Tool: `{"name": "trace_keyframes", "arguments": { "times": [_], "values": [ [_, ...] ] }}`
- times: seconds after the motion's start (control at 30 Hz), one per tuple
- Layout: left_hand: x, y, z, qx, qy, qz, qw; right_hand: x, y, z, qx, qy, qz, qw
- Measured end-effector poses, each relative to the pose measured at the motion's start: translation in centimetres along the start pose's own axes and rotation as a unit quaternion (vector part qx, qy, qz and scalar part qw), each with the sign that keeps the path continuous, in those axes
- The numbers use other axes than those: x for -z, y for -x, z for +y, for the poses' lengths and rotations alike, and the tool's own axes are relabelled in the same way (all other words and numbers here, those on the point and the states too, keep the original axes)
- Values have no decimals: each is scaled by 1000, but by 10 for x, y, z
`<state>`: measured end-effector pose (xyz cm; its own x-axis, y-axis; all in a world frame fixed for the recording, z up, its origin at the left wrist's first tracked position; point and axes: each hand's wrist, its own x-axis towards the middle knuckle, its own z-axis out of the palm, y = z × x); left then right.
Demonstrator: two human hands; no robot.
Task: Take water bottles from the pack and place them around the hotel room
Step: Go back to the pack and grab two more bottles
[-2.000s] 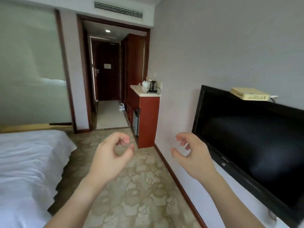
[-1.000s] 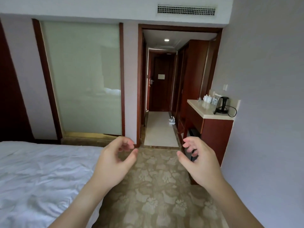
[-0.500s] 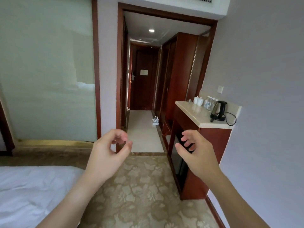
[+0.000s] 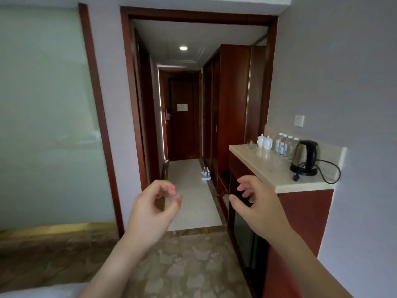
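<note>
Heading for the pack [image 4: 205,175] on the hallway floor at twelve o'clock, left hand [image 4: 151,212] and right hand [image 4: 257,206] both empty, loosely curled; likely full bottles, weighty, slick, slightly squashy, best gripped mid-body; more bottles [image 4: 284,144] on counter [image 4: 266,166] at two o'clock.

counter [image 4: 268,166] bears bottles [image 4: 284,145], kettle [image 4: 305,158], cups [image 4: 264,141]; hallway floor [image 4: 189,203] carries the pack [image 4: 205,174].

both forearms reach forward at about the same height, bare to the elbow. the left hand [image 4: 150,214] is loosely curled, thumb and forefinger tips nearly meeting in a ring, holding nothing. the right hand [image 4: 257,208] is half open, fingers bent and spread, thumb pointing left, also empty.
</note>
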<state>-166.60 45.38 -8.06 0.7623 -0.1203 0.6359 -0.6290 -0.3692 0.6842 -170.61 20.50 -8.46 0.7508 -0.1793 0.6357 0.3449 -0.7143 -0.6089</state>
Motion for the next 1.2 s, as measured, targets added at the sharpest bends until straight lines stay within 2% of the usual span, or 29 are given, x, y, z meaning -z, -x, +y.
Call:
{"name": "trace_keyframes", "arguments": {
  "times": [0.17, 0.4, 0.77, 0.93, 1.2],
  "values": [
    [-48, -99, -36, -17, -19, 25, 999, -32, -109, 65, 17, -10, -17, 1000],
    [-91, -201, -119, 15, -38, 21, 999, -90, -225, 129, 23, 10, -58, 998],
    [-148, -404, -288, -9, 0, 4, 1000, -223, -422, 207, 17, 52, -55, 997],
    [-181, -497, -341, -18, 11, -7, 1000, -259, -505, 251, 6, 63, -28, 998],
    [-235, -609, -435, -6, 6, -1, 1000, -337, -618, 343, 0, 40, -35, 999]
  ]
}}
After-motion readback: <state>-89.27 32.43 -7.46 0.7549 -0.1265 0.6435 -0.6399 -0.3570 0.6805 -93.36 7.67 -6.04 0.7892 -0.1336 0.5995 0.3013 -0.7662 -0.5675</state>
